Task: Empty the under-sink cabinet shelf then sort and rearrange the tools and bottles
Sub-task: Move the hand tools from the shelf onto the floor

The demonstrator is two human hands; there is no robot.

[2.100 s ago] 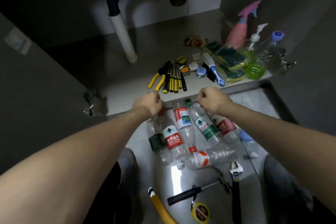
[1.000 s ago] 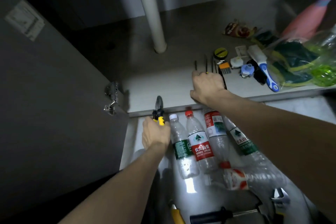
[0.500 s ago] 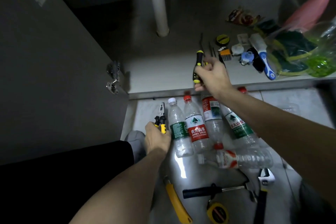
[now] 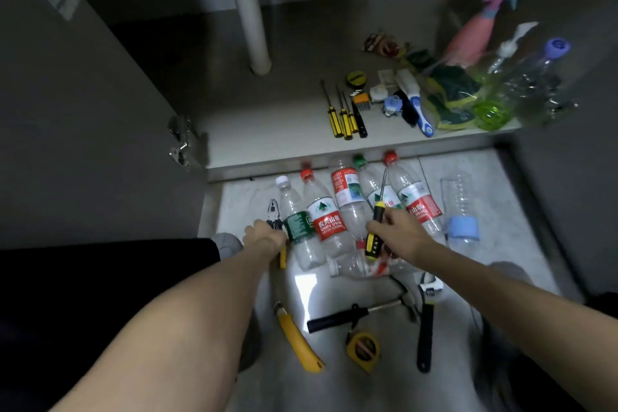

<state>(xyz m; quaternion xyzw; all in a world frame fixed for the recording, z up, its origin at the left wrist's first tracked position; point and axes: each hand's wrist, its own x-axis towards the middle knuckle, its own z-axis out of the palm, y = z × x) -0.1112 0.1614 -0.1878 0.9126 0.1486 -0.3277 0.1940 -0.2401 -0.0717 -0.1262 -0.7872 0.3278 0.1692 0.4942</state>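
Your left hand (image 4: 264, 234) grips the pliers (image 4: 275, 211) at the floor, just left of the row of bottles (image 4: 321, 214). Set them down flat there, clear of the green-labelled bottle, so nothing rolls. Your right hand (image 4: 398, 227) is closed round the screwdriver (image 4: 376, 221) above the bottles. Carry it past them and lay it by the hammer (image 4: 354, 314), then return to the shelf (image 4: 267, 134) for the remaining screwdrivers (image 4: 344, 114).

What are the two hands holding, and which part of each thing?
The right hand grips a screwdriver by its black-and-yellow handle. The left hand grips pliers by the yellow handles, the metal nose pointing toward the cabinet.
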